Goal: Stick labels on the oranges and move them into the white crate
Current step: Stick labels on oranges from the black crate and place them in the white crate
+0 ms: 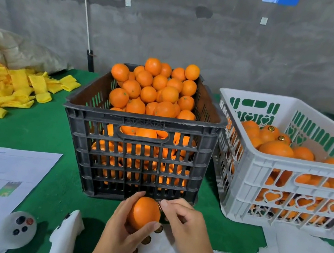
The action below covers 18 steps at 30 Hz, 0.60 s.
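My left hand [120, 232] grips an orange [143, 214] just in front of the black crate [133, 160], which is heaped with oranges [155, 88]. My right hand [184, 223] pinches a small round label [160, 206] against the orange's right side. Under my hands lies a white backing sheet with more dark round labels [158, 229]. To the right stands the white crate [297, 194], partly filled with oranges [278, 148], some bearing labels.
A green cloth [33, 134] covers the table. Yellow foam sleeves [12, 85] are piled at the left, with a sack behind them. A printed paper [1, 173] and a white device with buttons [20, 227] lie at the front left. White sheets spread at the front right.
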### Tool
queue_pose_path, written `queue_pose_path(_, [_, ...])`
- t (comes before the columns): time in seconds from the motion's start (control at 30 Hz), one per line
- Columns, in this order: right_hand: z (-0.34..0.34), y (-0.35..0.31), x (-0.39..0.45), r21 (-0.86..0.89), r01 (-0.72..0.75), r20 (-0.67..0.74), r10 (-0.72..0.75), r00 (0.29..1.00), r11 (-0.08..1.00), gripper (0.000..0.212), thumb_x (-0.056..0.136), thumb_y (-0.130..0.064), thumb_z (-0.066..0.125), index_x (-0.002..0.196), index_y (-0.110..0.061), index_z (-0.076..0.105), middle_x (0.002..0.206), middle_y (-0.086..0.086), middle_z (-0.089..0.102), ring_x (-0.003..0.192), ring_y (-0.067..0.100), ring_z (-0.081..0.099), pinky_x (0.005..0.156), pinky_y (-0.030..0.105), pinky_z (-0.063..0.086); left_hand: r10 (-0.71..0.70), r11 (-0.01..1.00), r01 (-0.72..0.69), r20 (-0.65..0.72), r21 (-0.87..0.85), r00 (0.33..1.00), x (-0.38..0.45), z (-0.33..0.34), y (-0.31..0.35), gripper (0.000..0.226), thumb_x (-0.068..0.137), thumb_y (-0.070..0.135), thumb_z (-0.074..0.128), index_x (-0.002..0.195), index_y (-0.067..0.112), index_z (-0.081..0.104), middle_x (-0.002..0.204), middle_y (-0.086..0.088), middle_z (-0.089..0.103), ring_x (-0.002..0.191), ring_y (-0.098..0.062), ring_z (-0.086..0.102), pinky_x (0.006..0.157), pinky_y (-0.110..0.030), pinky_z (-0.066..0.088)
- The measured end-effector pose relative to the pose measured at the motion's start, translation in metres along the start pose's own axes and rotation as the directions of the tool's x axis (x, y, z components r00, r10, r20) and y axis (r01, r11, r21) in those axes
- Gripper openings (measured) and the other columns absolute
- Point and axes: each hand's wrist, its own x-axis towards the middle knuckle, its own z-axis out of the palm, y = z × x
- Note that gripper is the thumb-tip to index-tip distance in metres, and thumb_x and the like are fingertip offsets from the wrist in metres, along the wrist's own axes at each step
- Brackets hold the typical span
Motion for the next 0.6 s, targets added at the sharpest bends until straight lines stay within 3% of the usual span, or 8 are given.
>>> queue_pose_path(0.1, [-0.001,-0.005,-0.003,-0.138,0.088,0.05,-0.081,0.995,0.987,0.05,0.097,-0.066,0.052,0.107,-0.024,0.079,0.112,-0.016,0.065,0.102,0.01,0.064,0.087,0.037,0.053,0.057,0.997,-0.056,-0.023,0.051,0.998,0.001,-0.001,0.005,0.078,0.072,0.055,0.082,0.14,0.057,0.043,0.14,0.021,0.046,0.114,-0.016,0.062,0.091,-0.031,0.06])
queue_pose_path(0.2, [-0.001,-0.021,-0.009,-0.469,0.265,0.016,-0.292,0.956,0.843,0.07,0.089,-0.079,0.053,0.134,-0.027,0.068,0.131,-0.029,0.058,0.117,-0.003,0.059,0.097,0.023,0.053,0.205,0.964,-0.196,-0.032,0.178,0.978,0.006,-0.003,0.028,0.082,0.071,0.055,0.079,0.143,0.056,0.04,0.139,0.022,0.042,0.117,-0.009,0.058,0.088,-0.009,0.052])
queue_pose_path(0.27, [-0.004,-0.037,-0.008,-0.636,0.394,-0.051,-0.546,0.836,0.664,0.071,0.091,-0.074,0.056,0.133,-0.019,0.069,0.136,-0.014,0.065,0.115,0.005,0.065,0.096,0.023,0.055,0.358,0.891,-0.343,0.003,0.297,0.934,0.011,-0.004,0.053,0.081,0.074,0.054,0.076,0.145,0.057,0.04,0.142,0.022,0.037,0.125,-0.003,0.051,0.088,0.0,0.044])
queue_pose_path(0.33, [-0.013,-0.055,-0.001,-0.685,0.456,-0.14,-0.717,0.683,0.569,0.07,0.091,-0.066,0.064,0.13,-0.008,0.07,0.135,0.0,0.068,0.113,0.014,0.07,0.093,0.028,0.057,0.502,0.802,-0.486,0.051,0.347,0.864,0.02,-0.004,0.083,0.083,0.08,0.047,0.076,0.151,0.056,0.034,0.146,0.02,0.035,0.132,0.005,0.042,0.092,0.001,0.041])
queue_pose_path(0.47, [-0.044,-0.09,0.016,-0.701,0.453,-0.317,-0.81,0.494,0.551,0.071,0.095,-0.049,0.072,0.14,0.003,0.056,0.145,0.011,0.059,0.129,0.019,0.062,0.104,0.028,0.051,0.708,0.612,-0.678,0.1,0.408,0.699,0.048,0.002,0.152,0.092,0.089,0.017,0.081,0.158,0.048,0.028,0.158,0.019,0.029,0.138,0.014,0.033,0.098,-0.002,0.039])
queue_pose_path(0.6, [-0.083,-0.115,0.037,-0.7,0.423,-0.416,-0.81,0.412,0.575,0.07,0.104,-0.038,0.062,0.151,0.007,0.037,0.158,0.02,0.043,0.147,0.024,0.044,0.117,0.034,0.042,0.815,0.455,-0.809,0.193,0.373,0.547,0.081,0.024,0.214,0.084,0.093,0.0,0.069,0.163,0.025,0.029,0.168,0.012,0.026,0.154,0.001,0.023,0.116,-0.008,0.026])
